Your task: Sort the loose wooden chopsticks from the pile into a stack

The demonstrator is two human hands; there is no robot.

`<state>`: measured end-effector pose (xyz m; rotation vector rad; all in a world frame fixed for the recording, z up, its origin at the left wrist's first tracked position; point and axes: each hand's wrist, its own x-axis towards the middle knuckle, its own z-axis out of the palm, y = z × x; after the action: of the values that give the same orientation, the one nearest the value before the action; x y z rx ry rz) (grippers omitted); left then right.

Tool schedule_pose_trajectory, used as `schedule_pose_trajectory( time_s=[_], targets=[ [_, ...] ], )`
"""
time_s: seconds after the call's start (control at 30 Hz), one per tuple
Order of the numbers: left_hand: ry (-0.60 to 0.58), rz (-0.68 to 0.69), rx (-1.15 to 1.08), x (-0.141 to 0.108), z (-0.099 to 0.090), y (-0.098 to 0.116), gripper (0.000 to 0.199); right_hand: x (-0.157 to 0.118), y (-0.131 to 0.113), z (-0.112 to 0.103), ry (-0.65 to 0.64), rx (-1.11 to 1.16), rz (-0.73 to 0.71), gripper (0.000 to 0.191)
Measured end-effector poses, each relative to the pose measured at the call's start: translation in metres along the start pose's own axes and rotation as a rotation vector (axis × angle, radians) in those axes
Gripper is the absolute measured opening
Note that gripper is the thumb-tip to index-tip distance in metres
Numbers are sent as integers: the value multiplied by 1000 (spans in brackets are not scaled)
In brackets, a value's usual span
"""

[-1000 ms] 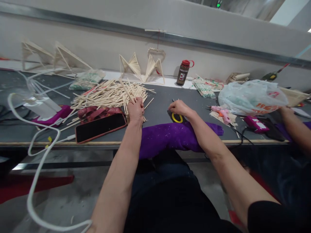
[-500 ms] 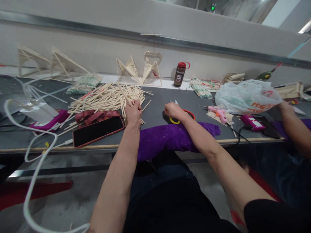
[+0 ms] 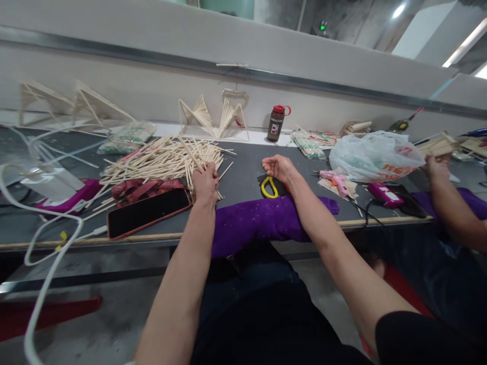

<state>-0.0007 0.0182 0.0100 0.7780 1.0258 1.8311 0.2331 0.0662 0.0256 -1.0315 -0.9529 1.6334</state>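
Thin wooden sticks [image 3: 193, 150] poke up from the closed fingers of my left hand [image 3: 205, 183], at the right side of a loose pile of similar sticks [image 3: 152, 161]. My right hand [image 3: 280, 168] hovers over the table with its fingers curled in; whatever they may hold is too small or hidden to make out. Just below that hand lie scissors, whose yellow-lined handle loop [image 3: 269, 188] shows while the rest is mostly covered. A rolled purple cloth [image 3: 254, 220] runs along the table edge under my right forearm.
A phone [image 3: 149, 213] and a red lanyard [image 3: 152, 188] lie left of my left hand. To the right are a pink glue gun [image 3: 338, 184], a plastic bag [image 3: 375, 157] and another person's hand [image 3: 437, 167]. A bottle [image 3: 275, 125] and stick models [image 3: 232, 120] stand behind.
My right hand has turned from knuckles up to show the curled fingers' inner side, uncovering more of the yellow loop. My left hand keeps its hold on the sticks. The view has tilted slightly up.
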Motion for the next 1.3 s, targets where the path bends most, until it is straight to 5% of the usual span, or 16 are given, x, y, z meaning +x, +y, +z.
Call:
schedule_pose_trajectory(
  time_s=[0.5, 0.67, 0.83, 1.0, 1.13, 1.3],
  targets=[
    [3, -11, 3, -1, 1, 1, 18, -5, 5, 1, -10, -250, -102, 8],
    [-38, -46, 27, -2, 0, 0, 13, -9, -6, -24, 169, -493, -247, 9],
    [-242, -181, 285, -10, 14, -5, 13, -16, -13, -56, 338, -1186, -138, 14],
    [-591, -158, 992, -23, 55, -21, 23, -20, -18, -56, 305, -1531, 15, 21],
    [-592, -20, 1197, -28, 77, -34, 34, -21, -19, -55, 269, -1560, 1, 15],
    [-493, -34, 938, -30, 70, -39, 35, -21, -16, -57, 281, -1343, -70, 5]
  ],
)
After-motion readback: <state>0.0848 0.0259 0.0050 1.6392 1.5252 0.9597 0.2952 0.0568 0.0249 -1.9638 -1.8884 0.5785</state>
